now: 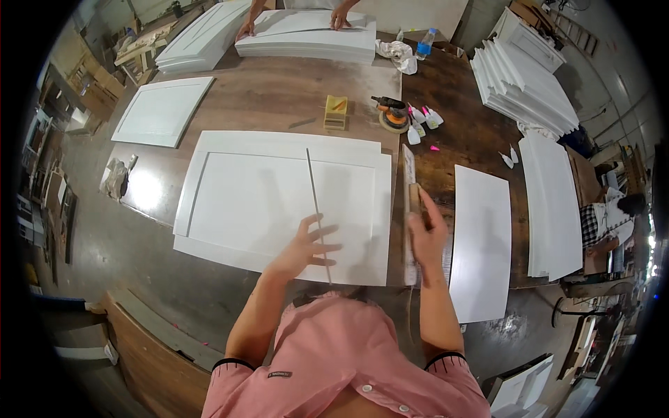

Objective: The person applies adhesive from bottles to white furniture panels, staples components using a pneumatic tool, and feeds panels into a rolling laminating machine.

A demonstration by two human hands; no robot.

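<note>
A large white panel [279, 198] with a recessed middle and a raised border lies on the table before me. Across it runs a thin dark strip [312, 180], its near end toward my body. My left hand [301, 245] is over the panel's near part, fingers spread and slightly blurred beside the strip; contact with it is unclear. To the panel's right, my right hand [428, 233] is closed around a small brown block [416, 200]. This block is at a long, narrow white piece [409, 167] lying along the panel's right side.
A plain white board [481, 237] lies at right, near stacked white panels [550, 209]. Farther off are an orange-black sander [394, 117], white glue bottles [418, 125], a yellow block [336, 111] and a water bottle [425, 45]. Another person's hands [340, 17] rest on a far panel stack [306, 45].
</note>
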